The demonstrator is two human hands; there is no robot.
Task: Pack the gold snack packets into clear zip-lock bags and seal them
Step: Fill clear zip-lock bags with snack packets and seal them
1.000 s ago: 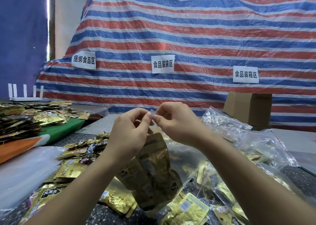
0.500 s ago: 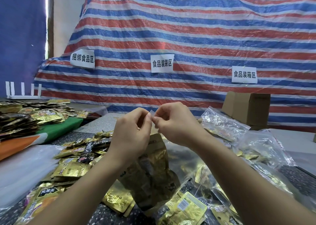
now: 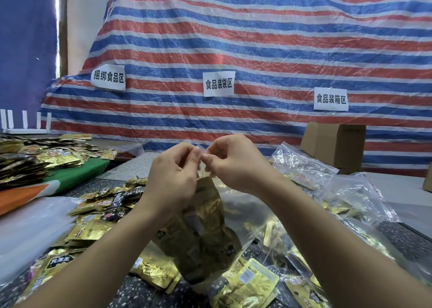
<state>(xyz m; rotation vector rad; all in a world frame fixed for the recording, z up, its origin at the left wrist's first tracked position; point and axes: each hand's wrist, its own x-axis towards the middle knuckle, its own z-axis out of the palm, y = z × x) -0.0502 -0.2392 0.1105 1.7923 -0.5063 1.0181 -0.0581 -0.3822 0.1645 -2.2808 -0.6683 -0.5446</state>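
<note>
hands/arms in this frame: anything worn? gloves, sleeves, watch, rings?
Nothing worn that shows. The left hand and right hand are bare, no gloves, and no rings are visible on the fingers in view. Both forearms are uncovered down to the bottom edge of the frame, with no sleeve, watch or wristband. Nails look short and unpainted where they show.

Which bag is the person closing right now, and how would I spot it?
Start at the middle white sign on the striped tarp and look straight down to the two hands. The left hand and right hand pinch the top of the clear zip-lock bag, which hangs below them stuffed with gold packets. It alone is lifted; the others lie on the table.
</note>
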